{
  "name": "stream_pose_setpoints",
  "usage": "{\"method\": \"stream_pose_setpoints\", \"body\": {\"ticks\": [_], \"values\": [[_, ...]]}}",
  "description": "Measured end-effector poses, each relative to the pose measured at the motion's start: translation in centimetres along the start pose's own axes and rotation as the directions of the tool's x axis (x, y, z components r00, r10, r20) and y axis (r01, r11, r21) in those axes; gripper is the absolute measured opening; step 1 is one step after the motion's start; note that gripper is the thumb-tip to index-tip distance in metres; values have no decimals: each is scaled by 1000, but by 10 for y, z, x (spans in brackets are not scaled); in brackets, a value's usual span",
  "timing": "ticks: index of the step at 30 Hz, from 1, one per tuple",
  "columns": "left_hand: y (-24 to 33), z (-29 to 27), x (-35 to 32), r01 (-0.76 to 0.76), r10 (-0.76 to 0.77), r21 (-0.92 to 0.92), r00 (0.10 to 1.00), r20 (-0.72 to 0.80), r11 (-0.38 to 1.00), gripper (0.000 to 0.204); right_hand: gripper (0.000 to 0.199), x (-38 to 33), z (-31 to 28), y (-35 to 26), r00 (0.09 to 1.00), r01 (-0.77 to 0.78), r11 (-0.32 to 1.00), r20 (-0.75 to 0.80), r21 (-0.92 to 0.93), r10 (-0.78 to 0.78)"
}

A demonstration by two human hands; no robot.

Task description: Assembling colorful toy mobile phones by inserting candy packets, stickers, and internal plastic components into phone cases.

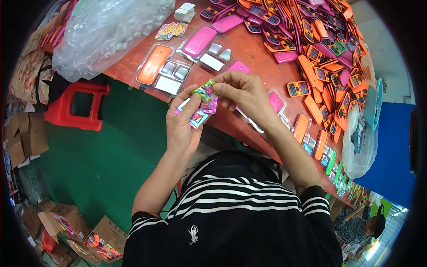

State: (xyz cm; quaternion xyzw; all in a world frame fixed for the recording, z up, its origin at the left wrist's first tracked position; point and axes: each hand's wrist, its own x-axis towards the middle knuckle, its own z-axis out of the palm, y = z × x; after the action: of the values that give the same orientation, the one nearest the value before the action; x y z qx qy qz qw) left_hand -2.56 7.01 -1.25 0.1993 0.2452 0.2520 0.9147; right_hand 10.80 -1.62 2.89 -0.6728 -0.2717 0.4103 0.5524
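Packets, clasped in the left grip and pinched by the right grip, lie outside any tray; beyond the left grip, one tray (orange phone already seated) shows none, apparently part-filled.

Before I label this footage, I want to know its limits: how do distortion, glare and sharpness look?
In the head view, black fisheye borders surround the scene and the red table bends along its edge; glare whitens the clear plastic bag; a light blazes lower right; the left hand, right hand and printed sachets look reasonably sharp.
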Motion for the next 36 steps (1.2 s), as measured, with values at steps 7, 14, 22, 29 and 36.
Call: {"method": "stream_pose_setpoints", "body": {"ticks": [7,14,22,29,36], "values": [[-1,-7,5,-97,100,46,993,-59,994,28,18,10,-9,-17,1000,-19,994,-17,-107,17],[8,-14,13,-122,138,112,979,-149,986,27,23,56,-16,9,926,92,962,-334,-256,-178],[15,-17,5,-165,183,135,974,-135,977,22,24,71,-15,13,913,34,674,-251,-738,-321],[15,-21,7,-160,180,145,974,-139,977,20,25,76,-19,13,930,-36,494,-209,-869,-301],[14,-21,8,-172,192,131,969,-155,976,18,13,76,-11,14,758,317,371,-2,-873,-653]]}}
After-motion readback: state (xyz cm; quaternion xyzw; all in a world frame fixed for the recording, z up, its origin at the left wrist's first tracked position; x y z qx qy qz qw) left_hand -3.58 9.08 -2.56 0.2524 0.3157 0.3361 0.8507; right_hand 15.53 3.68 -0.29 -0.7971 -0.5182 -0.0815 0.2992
